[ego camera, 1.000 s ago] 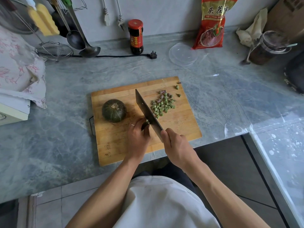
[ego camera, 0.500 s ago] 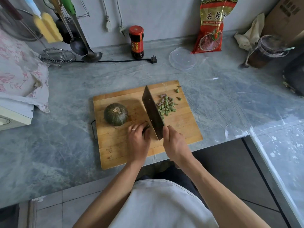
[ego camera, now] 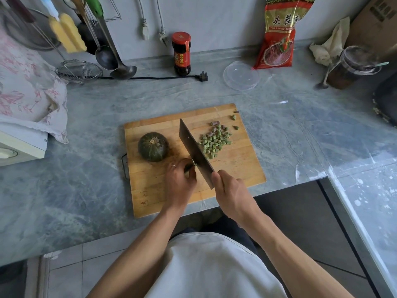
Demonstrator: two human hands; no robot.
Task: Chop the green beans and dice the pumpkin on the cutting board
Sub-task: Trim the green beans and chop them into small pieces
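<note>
A wooden cutting board [ego camera: 236,168] lies on the grey counter. A small dark green pumpkin [ego camera: 153,146] sits whole on its left part. A pile of chopped green bean pieces [ego camera: 214,140] lies on the right part. My right hand [ego camera: 232,194] is closed on the handle of a cleaver [ego camera: 194,150], whose blade stands on edge between pumpkin and pile. My left hand [ego camera: 180,181] presses a short bunch of green beans [ego camera: 190,167] against the blade's left side; most of the bunch is hidden under my fingers.
A dark sauce bottle [ego camera: 181,53], a black plug and cord [ego camera: 203,76], a clear plastic lid [ego camera: 241,75] and a red food bag [ego camera: 279,33] stand behind the board. Ladles and a wire strainer [ego camera: 79,70] are at back left, a jar [ego camera: 352,66] at back right.
The cleaver rose and tilted half a second ago, then came down again beside my left fingers. My left hand holds the same spot on the beans.
</note>
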